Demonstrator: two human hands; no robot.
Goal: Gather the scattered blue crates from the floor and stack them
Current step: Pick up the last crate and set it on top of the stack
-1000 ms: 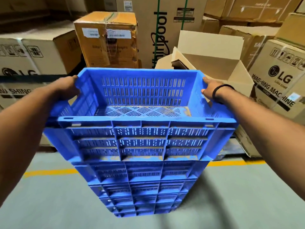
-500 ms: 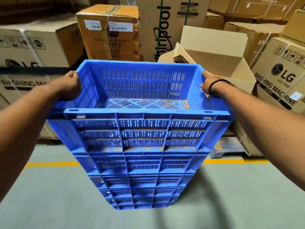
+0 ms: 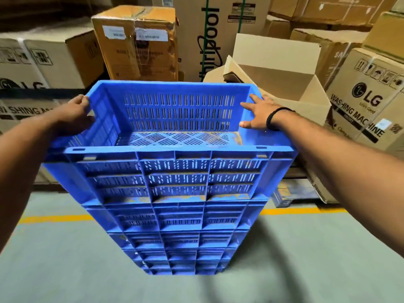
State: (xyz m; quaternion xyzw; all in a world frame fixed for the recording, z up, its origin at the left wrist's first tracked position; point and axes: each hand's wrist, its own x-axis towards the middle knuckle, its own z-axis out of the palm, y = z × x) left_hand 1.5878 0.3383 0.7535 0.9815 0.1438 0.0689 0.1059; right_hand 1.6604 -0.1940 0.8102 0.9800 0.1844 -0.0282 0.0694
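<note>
A tall stack of blue slotted crates [image 3: 181, 221] stands on the grey floor in front of me. The top blue crate [image 3: 175, 173] sits level on the stack and holds nothing. My left hand [image 3: 77, 113] curls over the far left corner of its rim, fingers still around the edge. My right hand [image 3: 258, 113] lies on the right rim with its fingers spread flat, holding nothing. A black band circles my right wrist.
Cardboard appliance boxes wall in the far side: LG boxes at left [image 3: 32, 68] and right [image 3: 369, 106], a taped brown box [image 3: 137, 42], an open empty carton [image 3: 282, 75]. A yellow floor line [image 3: 54, 218] runs behind the stack. Grey floor lies near me.
The top crate has settled lower onto the stack. My right hand has let go of the rim and spread its fingers; my left hand's grip has loosened at the corner.
</note>
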